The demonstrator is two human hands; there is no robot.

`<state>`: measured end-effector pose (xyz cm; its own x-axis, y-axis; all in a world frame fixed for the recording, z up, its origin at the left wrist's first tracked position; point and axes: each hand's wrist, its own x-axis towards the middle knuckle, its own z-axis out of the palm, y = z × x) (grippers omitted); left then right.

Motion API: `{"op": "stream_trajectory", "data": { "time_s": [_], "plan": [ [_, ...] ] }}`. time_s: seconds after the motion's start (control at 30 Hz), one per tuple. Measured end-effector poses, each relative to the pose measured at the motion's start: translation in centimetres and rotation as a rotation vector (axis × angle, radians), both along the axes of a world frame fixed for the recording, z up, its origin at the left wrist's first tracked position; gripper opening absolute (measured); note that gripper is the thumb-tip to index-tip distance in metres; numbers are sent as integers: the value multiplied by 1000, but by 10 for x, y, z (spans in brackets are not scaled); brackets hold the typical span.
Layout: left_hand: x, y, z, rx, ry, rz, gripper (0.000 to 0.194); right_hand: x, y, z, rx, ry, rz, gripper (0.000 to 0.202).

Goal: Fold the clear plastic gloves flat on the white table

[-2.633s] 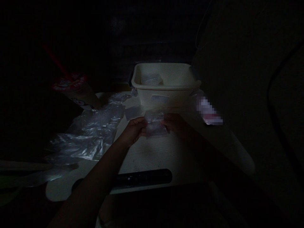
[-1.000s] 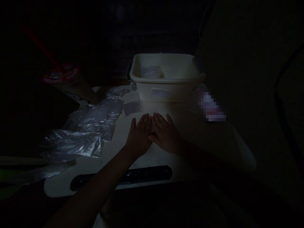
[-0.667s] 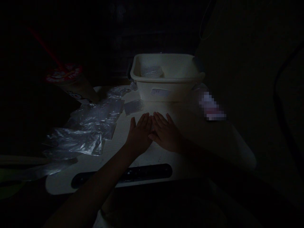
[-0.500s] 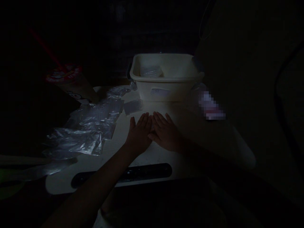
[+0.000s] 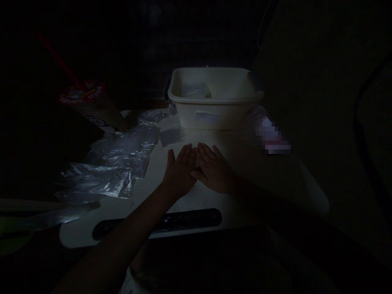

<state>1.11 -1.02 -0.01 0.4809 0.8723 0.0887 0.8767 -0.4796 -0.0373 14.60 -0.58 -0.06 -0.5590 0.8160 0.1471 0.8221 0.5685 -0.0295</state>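
Left hand (image 5: 180, 175) lies flat, palm down, over the white tabletop (image 5: 147, 183), its little finger angled outward; right hand (image 5: 214, 171) lies flat beside it, thumb reaching the left hand's inner edge. A pale sliver (image 5: 197, 162) shows between them; it may be clear plastic, but the darkness and the covering hands make that hard to settle. From the left come a lidded drink cup (image 5: 99, 114) with a red straw (image 5: 59, 58), a spread of clear plastic bags (image 5: 110, 179), a small flat bag (image 5: 172, 136), a cream tub (image 5: 231, 116) holding clear packets (image 5: 193, 90), and a pixelated object (image 5: 272, 136). The step in hand looks like pressing or smoothing whatever lies under the palms. A next move would seem to call for raising both hands evenly, then pinching that piece by an edge without creasing it.
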Motion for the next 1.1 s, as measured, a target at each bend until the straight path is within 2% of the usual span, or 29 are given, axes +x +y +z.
{"op": "stream_trajectory", "data": {
  "time_s": [0.8, 0.87, 0.97, 1.1],
  "plan": [
    [1, -2, 1, 12, 2, 15, 49, 0, 0, -2, -6, 35, 6, 64],
    [1, -2, 1, 19, -9, 17, 48, 2, 3, -1, -7, 82, 7, 60],
    [2, -2, 1, 37, -43, 22, 47, 8, 14, 1, -9, 210, -3, 42],
    [3, -1, 1, 51, -100, 7, 47, 20, 29, 1, 24, 316, -95, 27]
  ]
}}
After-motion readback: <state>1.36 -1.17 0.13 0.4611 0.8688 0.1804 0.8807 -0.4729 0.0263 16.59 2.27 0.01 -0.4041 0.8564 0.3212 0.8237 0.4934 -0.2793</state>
